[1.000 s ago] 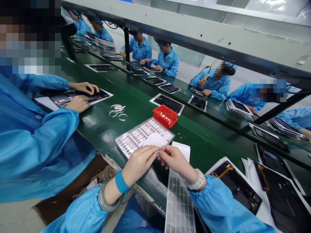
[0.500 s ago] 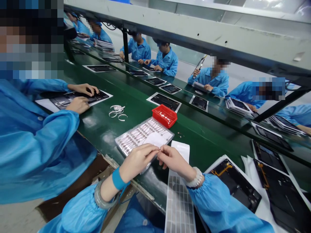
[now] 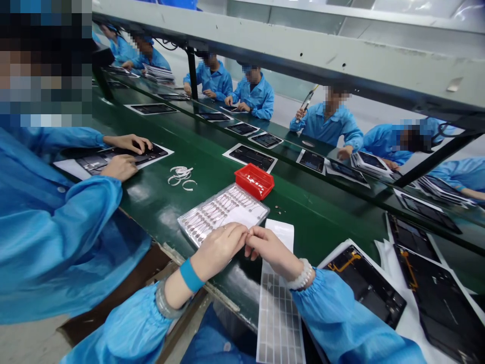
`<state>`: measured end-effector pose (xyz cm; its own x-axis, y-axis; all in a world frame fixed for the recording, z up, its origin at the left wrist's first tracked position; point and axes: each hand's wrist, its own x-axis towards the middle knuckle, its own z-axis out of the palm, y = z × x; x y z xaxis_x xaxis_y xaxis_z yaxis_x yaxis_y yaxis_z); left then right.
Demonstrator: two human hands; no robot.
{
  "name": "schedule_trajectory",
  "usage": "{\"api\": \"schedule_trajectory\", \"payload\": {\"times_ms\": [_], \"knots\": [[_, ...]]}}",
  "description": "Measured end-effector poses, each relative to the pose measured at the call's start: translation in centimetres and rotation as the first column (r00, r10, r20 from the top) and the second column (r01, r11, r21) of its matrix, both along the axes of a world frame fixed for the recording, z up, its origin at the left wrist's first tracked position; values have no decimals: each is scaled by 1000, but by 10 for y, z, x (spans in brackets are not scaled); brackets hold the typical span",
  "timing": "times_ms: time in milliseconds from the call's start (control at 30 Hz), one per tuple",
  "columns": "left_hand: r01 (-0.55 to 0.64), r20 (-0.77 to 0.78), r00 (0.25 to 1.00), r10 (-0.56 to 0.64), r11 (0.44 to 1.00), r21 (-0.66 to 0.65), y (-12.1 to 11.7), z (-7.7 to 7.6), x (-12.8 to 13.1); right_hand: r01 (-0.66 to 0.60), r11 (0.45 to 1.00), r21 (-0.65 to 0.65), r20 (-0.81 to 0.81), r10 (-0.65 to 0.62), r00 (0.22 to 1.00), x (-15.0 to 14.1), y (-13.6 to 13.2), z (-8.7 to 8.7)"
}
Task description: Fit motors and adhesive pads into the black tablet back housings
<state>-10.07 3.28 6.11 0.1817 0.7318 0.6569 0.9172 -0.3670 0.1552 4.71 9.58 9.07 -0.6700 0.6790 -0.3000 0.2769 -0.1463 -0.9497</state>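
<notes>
My left hand (image 3: 219, 250) and my right hand (image 3: 273, 251) meet at the fingertips above the near edge of the green bench. Both are closed in a pinch, and whatever lies between the fingers is too small and hidden to name. Just beyond them is a clear plastic tray (image 3: 206, 215) with rows of small round parts on thin wires, partly covered by a white paper (image 3: 242, 216). Under my right wrist runs a sheet of grey rectangular stickers (image 3: 278, 313) on a white backing. A red bin (image 3: 254, 182) holding small white pieces touches the tray's far end.
Curled white strips (image 3: 182, 177) lie left of the tray. Open black tablet housings (image 3: 366, 283) rest on white sheets at my right. A co-worker's hands (image 3: 125, 156) work on another housing at left. A beam (image 3: 288, 45) crosses overhead; several people sit opposite.
My hands stay together at the fingertips, with the left wrist turned slightly. Across the bench, a co-worker's hand has moved right, and another housing now lies near it.
</notes>
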Motion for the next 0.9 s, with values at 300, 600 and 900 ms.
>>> {"api": "schedule_trajectory", "payload": {"times_ms": [300,600,900], "knots": [[94,-23,995,-94,995,-31,-7,27,16,-88,891,-445,-92,53,994,46,-1,19],[425,315,876,-365,893,-147,-31,19,102,57,949,-311,-103,-93,990,139,-52,9],[641,405,749,-524,730,-239,-32,-5,169,422,833,358,-125,-405,906,207,-96,-19]]}}
